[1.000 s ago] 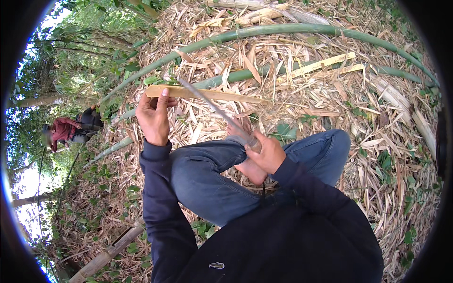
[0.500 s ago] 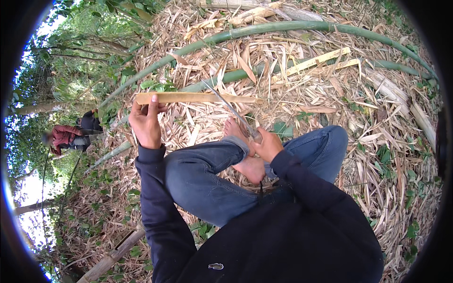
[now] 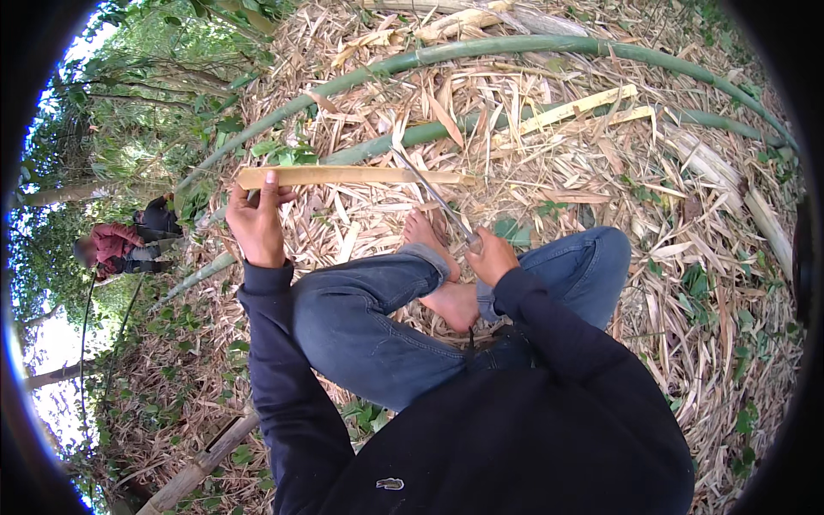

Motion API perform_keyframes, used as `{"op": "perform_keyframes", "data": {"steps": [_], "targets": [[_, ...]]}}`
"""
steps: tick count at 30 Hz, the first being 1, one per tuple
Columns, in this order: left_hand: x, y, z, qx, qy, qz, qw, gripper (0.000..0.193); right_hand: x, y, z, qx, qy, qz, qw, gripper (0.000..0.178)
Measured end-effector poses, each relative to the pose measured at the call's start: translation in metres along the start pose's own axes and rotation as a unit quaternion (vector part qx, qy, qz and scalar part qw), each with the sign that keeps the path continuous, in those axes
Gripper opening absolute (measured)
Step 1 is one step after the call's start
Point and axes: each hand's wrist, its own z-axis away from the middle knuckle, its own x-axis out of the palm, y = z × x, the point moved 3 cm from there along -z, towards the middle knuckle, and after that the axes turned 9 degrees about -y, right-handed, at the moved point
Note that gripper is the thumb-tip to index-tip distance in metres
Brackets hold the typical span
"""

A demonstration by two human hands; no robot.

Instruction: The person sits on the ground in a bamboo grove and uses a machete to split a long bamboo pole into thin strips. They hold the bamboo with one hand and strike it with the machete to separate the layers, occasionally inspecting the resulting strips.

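Observation:
My left hand (image 3: 259, 225) grips the left end of a pale yellow bamboo strip (image 3: 343, 175), thumb in front and fingers curled behind. The strip runs level to the right, above my crossed bare feet (image 3: 451, 302). Closed around a handle, my right hand (image 3: 494, 257) holds a long-bladed knife (image 3: 431, 192) near my right knee. Its narrow blade slants up and to the left, crossing the strip right of its middle. Whether the blade touches the strip I cannot tell.
Dry bamboo leaves (image 3: 721, 369) cover the ground. Beyond the strip lie long green bamboo poles (image 3: 515, 45) and split yellow pieces (image 3: 575, 110). A dry pole (image 3: 202, 463) lies at the lower left. People (image 3: 120, 245) are farther off at the left, among trees.
My left hand and the strip have shifted slightly left. The knife has moved right along the strip, its tip now nearer the strip and its handle a little farther right.

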Motion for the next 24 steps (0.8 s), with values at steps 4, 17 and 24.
{"op": "perform_keyframes", "data": {"steps": [4,17,24], "targets": [[-0.004,-0.001,0.002,-0.007,-0.012,-0.005,1.000,0.020,0.007,0.020,-0.003,0.012,0.009,0.003,1.000,0.035],[-0.002,-0.013,-0.001,-0.020,0.011,-0.001,1.000,0.019,0.002,0.077,-0.035,0.100,-0.014,0.040,0.994,0.030],[-0.035,0.013,0.005,-0.025,0.032,-0.050,0.998,0.020,0.064,0.145,-0.112,-0.302,-0.094,0.332,0.889,0.027]]}}
